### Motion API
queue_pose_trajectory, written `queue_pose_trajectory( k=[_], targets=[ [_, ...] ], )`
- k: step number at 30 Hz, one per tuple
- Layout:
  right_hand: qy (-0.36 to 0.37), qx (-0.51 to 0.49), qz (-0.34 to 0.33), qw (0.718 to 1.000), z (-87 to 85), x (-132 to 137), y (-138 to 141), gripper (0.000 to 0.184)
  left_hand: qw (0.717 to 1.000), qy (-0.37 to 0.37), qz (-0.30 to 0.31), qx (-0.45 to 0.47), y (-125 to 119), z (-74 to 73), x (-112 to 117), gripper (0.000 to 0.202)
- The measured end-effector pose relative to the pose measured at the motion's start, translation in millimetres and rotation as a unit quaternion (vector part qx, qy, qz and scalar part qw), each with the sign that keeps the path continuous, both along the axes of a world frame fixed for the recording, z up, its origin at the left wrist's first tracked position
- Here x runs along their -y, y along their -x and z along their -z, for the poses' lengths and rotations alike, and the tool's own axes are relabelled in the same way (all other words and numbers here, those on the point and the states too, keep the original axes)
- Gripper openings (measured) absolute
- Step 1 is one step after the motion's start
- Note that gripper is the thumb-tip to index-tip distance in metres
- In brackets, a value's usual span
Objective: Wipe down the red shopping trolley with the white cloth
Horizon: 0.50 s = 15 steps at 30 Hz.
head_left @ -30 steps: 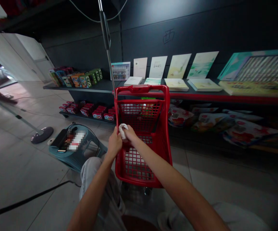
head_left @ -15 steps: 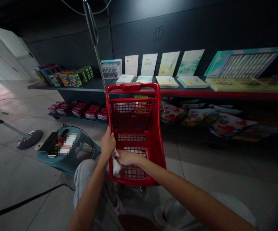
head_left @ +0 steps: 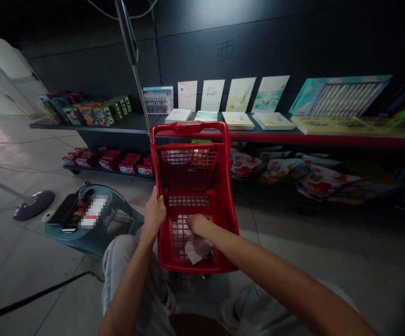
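Between my knees stands a small red plastic shopping cart with grid walls and a handle bar at the far end. My left hand is closed around the left rim of its basket. Down inside the basket, my right hand grips a pale, crumpled cloth that hangs over the grid near the basket's front end. The fingers of my right hand are mostly hidden behind the hand and the cloth.
A blue-grey plastic stool at the left carries a black case and a phone. Beyond the cart, a dark shelf holds notebooks, pen sets and small boxes. Snack bags lie on the lower shelf. A metal pole rises beside the cart.
My right hand has moved with the cloth from the basket's left rim to the right, into the middle of the basket. My left hand stays on the rim. The view has shifted slightly.
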State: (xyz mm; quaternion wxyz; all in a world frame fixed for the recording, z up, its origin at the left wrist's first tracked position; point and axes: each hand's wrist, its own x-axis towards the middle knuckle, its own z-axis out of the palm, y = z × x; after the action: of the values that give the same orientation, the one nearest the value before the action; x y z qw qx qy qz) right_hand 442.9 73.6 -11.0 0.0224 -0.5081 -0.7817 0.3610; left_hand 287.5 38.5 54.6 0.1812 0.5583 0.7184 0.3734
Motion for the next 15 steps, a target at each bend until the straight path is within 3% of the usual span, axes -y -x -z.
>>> queue_pose_trajectory(
  k=[8,15],
  targets=[
    [0.021,0.009,0.086,0.996,-5.4,-37.7,-19.8,0.041,1.000,0.004,-0.016,0.014,-11.7,-4.3,-1.9,0.056],
    [0.003,-0.115,0.189,0.975,-4.5,-22.3,-13.1,0.039,1.000,0.010,-0.017,-0.003,-14.9,-10.6,-1.3,0.054]
  ],
)
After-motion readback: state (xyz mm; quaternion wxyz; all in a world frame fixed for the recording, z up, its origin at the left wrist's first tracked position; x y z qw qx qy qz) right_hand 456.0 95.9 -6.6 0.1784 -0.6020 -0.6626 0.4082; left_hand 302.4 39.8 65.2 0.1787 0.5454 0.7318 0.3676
